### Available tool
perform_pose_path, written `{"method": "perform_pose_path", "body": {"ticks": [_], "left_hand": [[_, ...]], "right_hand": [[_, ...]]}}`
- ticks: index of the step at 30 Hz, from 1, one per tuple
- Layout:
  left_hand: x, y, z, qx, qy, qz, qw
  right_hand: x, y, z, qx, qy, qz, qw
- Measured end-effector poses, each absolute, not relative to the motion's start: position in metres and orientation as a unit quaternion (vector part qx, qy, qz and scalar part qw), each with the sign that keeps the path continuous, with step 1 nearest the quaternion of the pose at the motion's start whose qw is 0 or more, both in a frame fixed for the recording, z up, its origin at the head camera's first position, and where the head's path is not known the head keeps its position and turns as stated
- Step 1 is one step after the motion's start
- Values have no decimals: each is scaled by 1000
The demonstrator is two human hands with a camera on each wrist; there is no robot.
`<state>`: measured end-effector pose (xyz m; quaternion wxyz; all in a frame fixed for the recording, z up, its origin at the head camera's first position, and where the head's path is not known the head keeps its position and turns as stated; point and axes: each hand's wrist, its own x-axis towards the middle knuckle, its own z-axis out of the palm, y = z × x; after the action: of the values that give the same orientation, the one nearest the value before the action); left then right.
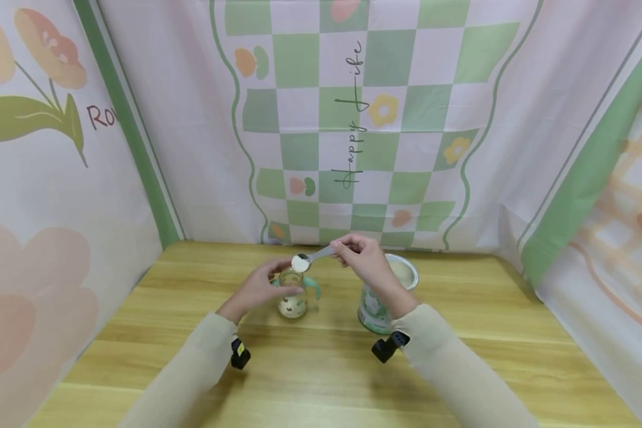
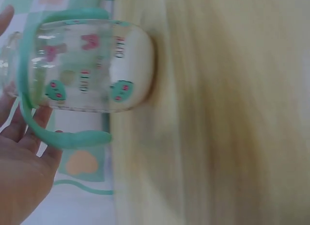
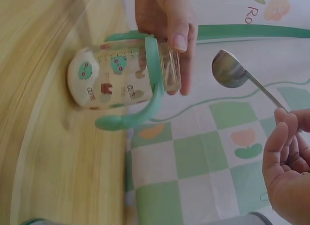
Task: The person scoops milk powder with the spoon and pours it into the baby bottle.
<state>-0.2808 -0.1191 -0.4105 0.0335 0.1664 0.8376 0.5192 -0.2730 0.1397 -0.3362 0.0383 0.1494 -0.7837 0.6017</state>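
Spoon (image 1: pixel 321 253): head view alone shows powder (image 1: pixel 300 263)
Bottle (image 2: pixel 92 65): on worktop (image 1: pixel 310 380), white contents (image 2: pixel 139 65)
Tin (image 1: pixel 373 309): right of bottle, pale contents (image 1: pixel 402 273)
Left grip (image 1: pixel 264 286): around bottle's neck
Right grip (image 1: pixel 365 260): pinching spoon above bottle's mouth

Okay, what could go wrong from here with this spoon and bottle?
Powder in the spoon, raised above the open bottle, could spill outside it. The left hand grips the bottle near the top, so some might land there. The open can stands near the right hand and could perhaps be bumped.
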Motion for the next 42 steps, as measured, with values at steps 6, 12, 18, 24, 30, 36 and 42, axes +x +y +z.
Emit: {"method": "perform_pose_path", "body": {"ticks": [6, 12, 18, 24, 30, 36, 42], "left_hand": [[-282, -118, -419, 157, 830, 532, 57], [-282, -118, -423, 146, 827, 539, 65], [-284, -119, -426, 143, 824, 543, 74], [-285, -121, -429, 141, 821, 547, 79], [-284, -120, -429, 153, 819, 548, 77], [-284, -120, -430, 151, 820, 547, 77], [-284, -121, -430, 154, 816, 552, 78]], "right_hand": [[-276, 133, -341, 158, -787, 594, 55], [-271, 125, -343, 161, -795, 580, 71], [-270, 120, -352, 186, -806, 550, 114], [-267, 113, -359, 214, -819, 508, 159], [-264, 109, -365, 238, -827, 472, 191], [-262, 106, -370, 285, -828, 422, 233], [-263, 104, -375, 351, -815, 365, 282]]}}
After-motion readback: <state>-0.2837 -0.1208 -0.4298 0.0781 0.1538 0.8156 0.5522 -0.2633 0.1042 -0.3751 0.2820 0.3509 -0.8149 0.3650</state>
